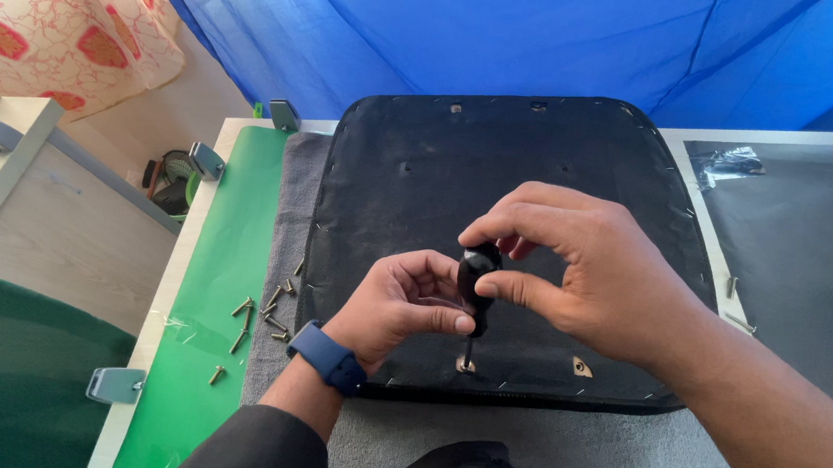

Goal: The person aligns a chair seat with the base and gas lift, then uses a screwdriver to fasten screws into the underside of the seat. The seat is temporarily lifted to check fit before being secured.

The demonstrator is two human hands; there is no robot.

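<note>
step: driving a screw | tool: short black-handled screwdriver [477, 286], upright, tip in a hole near the front edge of the black fabric-covered seat panel [420, 185] | left hand [401, 307]: closed around lower handle | right hand [572, 266]: fingertips pinching handle top | advice: keep shaft vertical, press down while turning | spare brass screws [266, 316]: left of the grip

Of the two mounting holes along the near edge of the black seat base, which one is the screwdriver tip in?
The left hole, directly below the screwdriver both hands grip. The other hole sits uncovered to its right.
</note>
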